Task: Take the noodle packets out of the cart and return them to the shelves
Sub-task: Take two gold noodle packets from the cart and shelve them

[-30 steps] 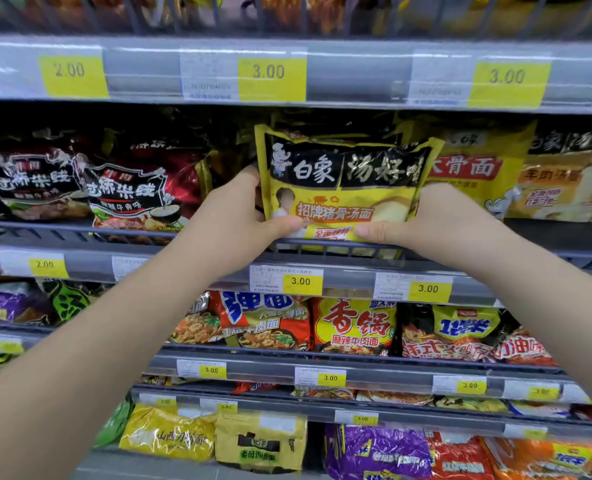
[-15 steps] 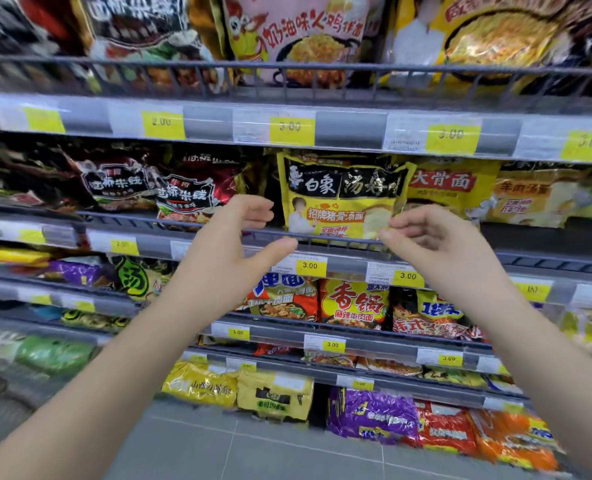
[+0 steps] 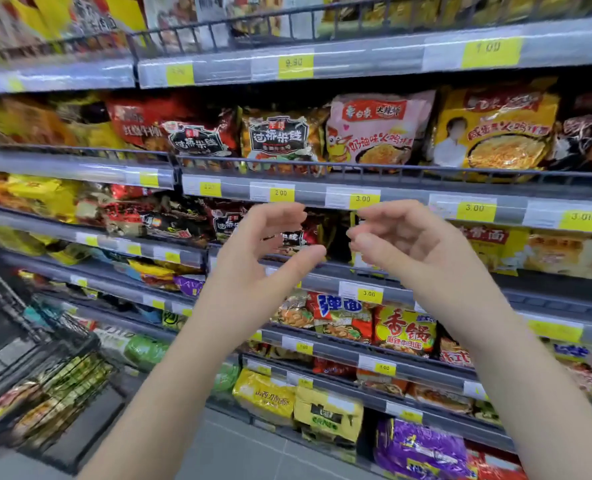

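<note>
Left hand [image 3: 253,258], right hand [image 3: 408,247]: both half-curled, empty, raised before shelves [image 3: 408,192].

cart [image 3: 35,393] blurred, cut off at left, yellow pkt [image 3: 356,237] mostly behind right hand [image 3: 415,251]

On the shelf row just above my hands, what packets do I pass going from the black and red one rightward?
Black-and-red packet → black-and-gold packet → pink chicken packet → yellow packet with the noodle bowl → dark packet at the right edge.
</note>
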`<act>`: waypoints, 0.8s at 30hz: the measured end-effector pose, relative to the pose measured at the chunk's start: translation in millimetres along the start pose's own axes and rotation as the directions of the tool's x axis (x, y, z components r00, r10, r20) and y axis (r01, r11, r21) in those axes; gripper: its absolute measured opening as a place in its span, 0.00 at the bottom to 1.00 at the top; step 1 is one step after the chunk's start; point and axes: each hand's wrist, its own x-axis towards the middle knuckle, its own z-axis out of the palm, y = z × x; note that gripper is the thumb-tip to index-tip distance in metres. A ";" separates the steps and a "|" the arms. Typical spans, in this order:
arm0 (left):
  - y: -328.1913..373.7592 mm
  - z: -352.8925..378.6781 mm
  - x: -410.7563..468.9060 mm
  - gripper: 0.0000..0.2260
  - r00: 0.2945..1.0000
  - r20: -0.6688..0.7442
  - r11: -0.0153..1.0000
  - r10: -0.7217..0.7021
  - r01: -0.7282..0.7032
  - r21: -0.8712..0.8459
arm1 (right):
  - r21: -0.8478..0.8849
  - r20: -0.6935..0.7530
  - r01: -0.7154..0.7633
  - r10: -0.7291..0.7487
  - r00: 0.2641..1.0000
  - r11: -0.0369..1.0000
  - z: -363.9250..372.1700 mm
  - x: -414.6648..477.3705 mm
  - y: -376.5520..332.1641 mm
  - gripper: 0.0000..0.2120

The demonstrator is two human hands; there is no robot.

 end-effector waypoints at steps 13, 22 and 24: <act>-16.6 -121.5 -106.5 0.17 0.886 -0.455 0.988 -0.089 0.137 0.072 | 0.266 0.376 0.014 -0.117 0.919 0.964 138.4 32.3 -3.4 0.19; -54.0 -210.1 -149.2 0.18 0.756 -0.648 0.981 -0.093 0.181 0.070 | 0.301 0.582 -0.018 -0.169 0.795 0.953 269.2 58.5 -2.5 0.17; -68.6 -233.4 -154.0 0.18 0.738 -0.667 0.976 -0.100 0.202 0.078 | 0.298 0.612 -0.031 -0.166 0.773 0.954 300.3 66.8 1.8 0.16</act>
